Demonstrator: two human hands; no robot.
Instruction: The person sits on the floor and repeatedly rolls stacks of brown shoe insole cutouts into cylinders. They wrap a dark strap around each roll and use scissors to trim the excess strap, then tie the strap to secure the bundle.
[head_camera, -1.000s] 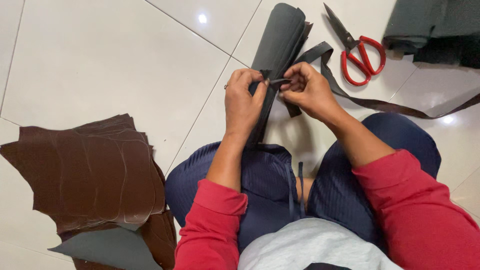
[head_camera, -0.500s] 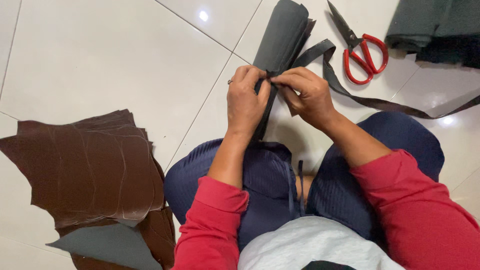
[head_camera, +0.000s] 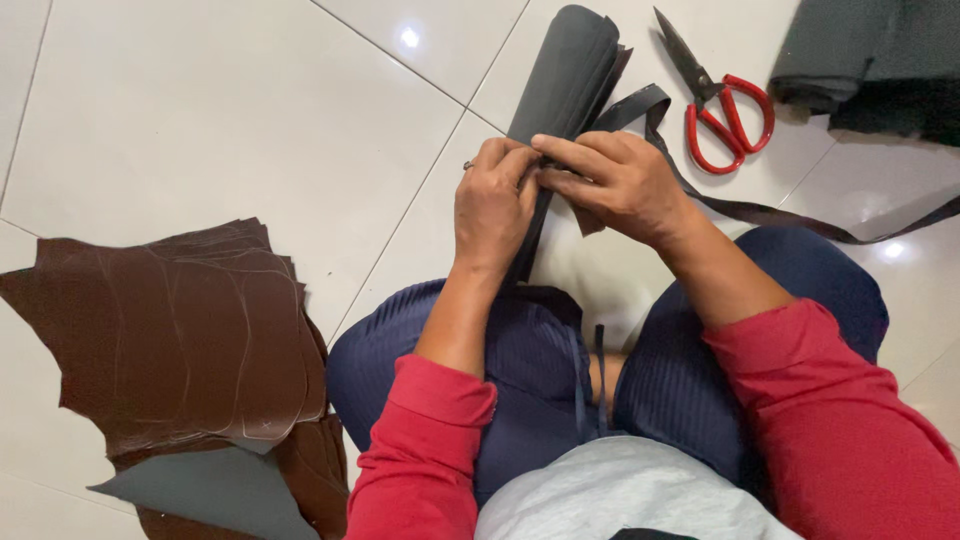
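Rolled sheet material (head_camera: 562, 85) lies on the floor (head_camera: 200, 110) ahead of the seated person's knees, with the left hand (head_camera: 495, 205) and right hand (head_camera: 620, 185) meeting on its near end. Scissors (head_camera: 722, 105) lie to its right, a folded cloth (head_camera: 870, 65) beyond them at the far right edge. A stack of leather pieces (head_camera: 175, 340) lies at the near left.

Scissors (head_camera: 725, 105): red-handled, lying shut on the white tiled floor (head_camera: 200, 110), blades pointing away to the upper left.
Brown leather pieces (head_camera: 175, 340): being kept in a stack at the left, with curved outlines drawn on the top sheet.
Grey sheet (head_camera: 215, 490): showing from beneath that stack.
Dark folded fabric (head_camera: 870, 65): resting at the upper right corner.
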